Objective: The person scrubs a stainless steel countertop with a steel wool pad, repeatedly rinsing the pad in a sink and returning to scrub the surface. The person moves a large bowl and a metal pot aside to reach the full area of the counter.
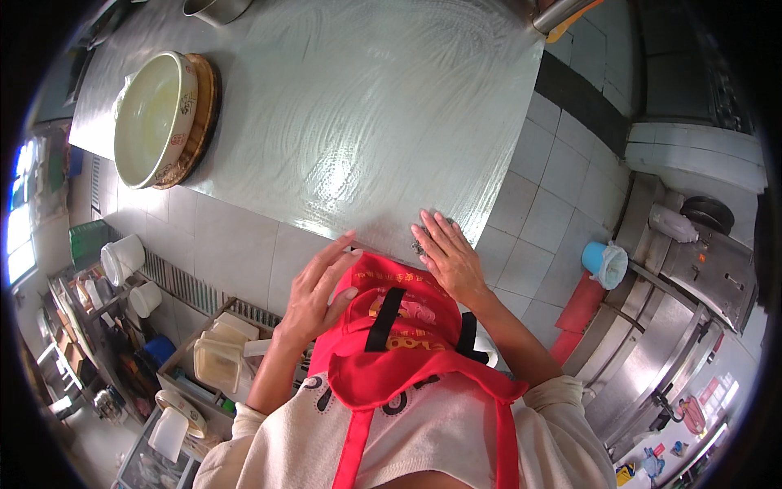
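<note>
My right hand (451, 257) lies with its fingers stretched out over a steel wool scourer (418, 246) on the stainless steel tabletop (366, 122), near the front edge. Most of the scourer is hidden under the palm and fingers. Wet, foamy streaks curve across the metal surface. My left hand (321, 287) holds nothing; its fingers are apart beside the red apron (421, 305), with the tips by the table's front edge. Whether those fingertips touch the edge, I cannot tell.
A large pale glazed bowl (153, 122) stands on a round wooden board (204, 122) at the table's left. Behind it is a metal pot (217, 9). A metal post (562, 15) rises at the far right corner. Plastic containers (217, 360) fill a drawer at lower left.
</note>
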Motion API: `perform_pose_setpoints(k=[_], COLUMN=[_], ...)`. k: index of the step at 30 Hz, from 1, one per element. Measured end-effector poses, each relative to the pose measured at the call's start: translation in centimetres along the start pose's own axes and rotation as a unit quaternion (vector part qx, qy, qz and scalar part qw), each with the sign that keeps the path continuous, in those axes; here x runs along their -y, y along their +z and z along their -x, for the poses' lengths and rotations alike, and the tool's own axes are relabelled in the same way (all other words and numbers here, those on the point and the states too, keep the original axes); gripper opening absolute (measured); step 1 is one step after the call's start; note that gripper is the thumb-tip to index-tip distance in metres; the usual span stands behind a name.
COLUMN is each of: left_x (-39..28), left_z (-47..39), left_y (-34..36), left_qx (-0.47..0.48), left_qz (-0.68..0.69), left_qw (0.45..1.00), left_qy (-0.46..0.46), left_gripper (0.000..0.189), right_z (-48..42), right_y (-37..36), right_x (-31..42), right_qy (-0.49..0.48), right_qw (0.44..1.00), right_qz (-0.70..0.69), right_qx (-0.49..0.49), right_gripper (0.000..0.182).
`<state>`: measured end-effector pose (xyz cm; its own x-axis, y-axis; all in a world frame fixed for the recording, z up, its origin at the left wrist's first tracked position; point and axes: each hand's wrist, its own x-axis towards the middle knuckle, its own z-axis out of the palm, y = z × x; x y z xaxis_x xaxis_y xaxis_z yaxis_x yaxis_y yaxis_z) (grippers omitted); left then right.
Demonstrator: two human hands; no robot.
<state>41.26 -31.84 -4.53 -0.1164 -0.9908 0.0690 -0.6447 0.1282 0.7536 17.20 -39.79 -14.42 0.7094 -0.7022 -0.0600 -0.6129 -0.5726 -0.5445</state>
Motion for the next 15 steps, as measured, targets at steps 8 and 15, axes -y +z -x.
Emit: perform_pose_setpoints(k=[8, 15], left_x=[-0.1, 1.0], left_z=[-1.2, 0.1], left_y=[-0.1, -0.1], left_qx=[0.028, 0.019], left_qz=[0.002, 0.002], left_qw=[1.0, 1.0], left_qy=[0.002, -0.018], left_gripper=[0.041, 0.044], right_z=[-17.0, -11.5], right_y=[-6.7, 1.7], right_x=[-14.0, -1.2], right_qy=[0.096, -0.103], right_qw=[0.951, 0.994], right_qz=[0.124, -0.002], right_qx=[-0.268, -0.043], right_gripper=[0.039, 0.041])
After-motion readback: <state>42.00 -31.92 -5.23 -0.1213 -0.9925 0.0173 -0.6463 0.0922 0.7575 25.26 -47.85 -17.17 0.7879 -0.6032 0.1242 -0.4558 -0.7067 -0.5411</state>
